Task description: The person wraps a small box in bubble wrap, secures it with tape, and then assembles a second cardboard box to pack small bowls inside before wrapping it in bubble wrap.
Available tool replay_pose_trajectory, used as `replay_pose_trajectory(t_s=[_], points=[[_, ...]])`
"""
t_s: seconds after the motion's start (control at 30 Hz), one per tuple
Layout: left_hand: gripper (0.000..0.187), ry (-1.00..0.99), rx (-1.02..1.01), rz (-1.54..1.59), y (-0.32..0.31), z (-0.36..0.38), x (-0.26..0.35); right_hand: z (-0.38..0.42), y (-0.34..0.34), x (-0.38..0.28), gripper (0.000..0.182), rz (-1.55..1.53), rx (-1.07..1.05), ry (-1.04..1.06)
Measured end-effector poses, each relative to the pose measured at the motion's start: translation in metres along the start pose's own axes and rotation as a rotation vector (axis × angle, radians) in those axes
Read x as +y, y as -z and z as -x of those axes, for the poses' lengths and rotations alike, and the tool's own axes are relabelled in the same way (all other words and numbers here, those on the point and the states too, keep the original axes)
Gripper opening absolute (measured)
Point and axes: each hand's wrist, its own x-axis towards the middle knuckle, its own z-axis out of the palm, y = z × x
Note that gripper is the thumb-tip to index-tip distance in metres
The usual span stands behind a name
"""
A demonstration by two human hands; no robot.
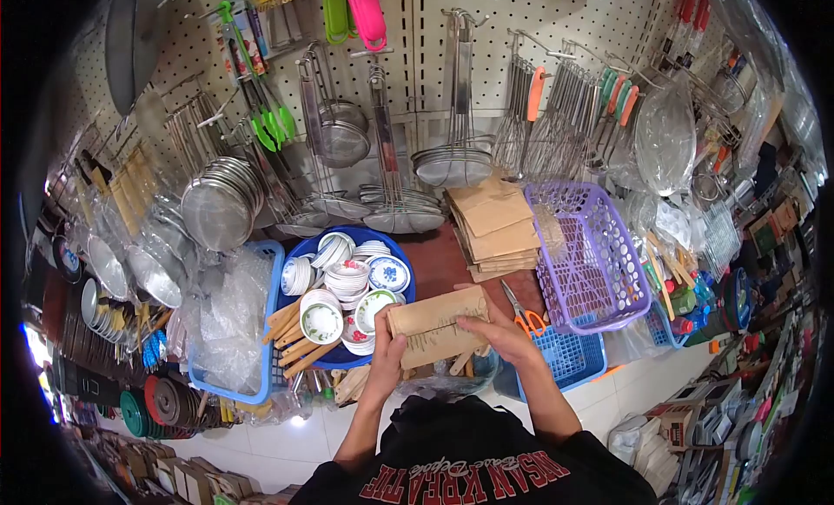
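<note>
A brown paper packet (434,333) with dark marks along its middle is held up in front of my chest. My left hand (388,348) is closed on its left end, thumb on the near face. My right hand (504,333) grips the right end, its thumb lying across the paper. Whatever may be inside the packet is hidden. Beyond it, a stack of similar brown paper (493,222) lies on the red-brown surface. Scissors (525,315) with orange handles lie just past my right hand. Patterned bowls (346,282) fill a blue tub (412,279) to the left.
A purple basket (549,275) stands at the right, above a small blue basket (573,359). Another blue basket (271,318) at the left holds clear plastic. Wooden handles (300,353) stick out beside the tub. Strainers (452,166) and whisks (556,114) hang from the pegboard.
</note>
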Motion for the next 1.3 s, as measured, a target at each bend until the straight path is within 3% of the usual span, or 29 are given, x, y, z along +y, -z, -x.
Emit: replay_pose_trajectory(t_s=[0.33, 0.77, 1.03, 1.3], points=[[0.061, -0.012, 0.117, -0.155, 0.011, 0.051, -0.004, 0.003, -0.023, 0.022, 0.065, -0.193, -0.122, -0.077], [0.063, -0.048, 0.343, -0.205, 0.023, 0.105, 0.01, -0.013, -0.062, 0.047, 0.07, -0.14, -0.263, -0.14], [0.063, -0.162, 0.429, -0.304, 0.069, 0.119, 0.008, -0.032, -0.113, 0.04, 0.072, -0.085, -0.305, -0.143], [0.063, -0.01, 0.429, -0.219, 0.147, 0.134, 0.041, -0.061, -0.177, 0.054, 0.07, -0.114, -0.302, -0.149]])
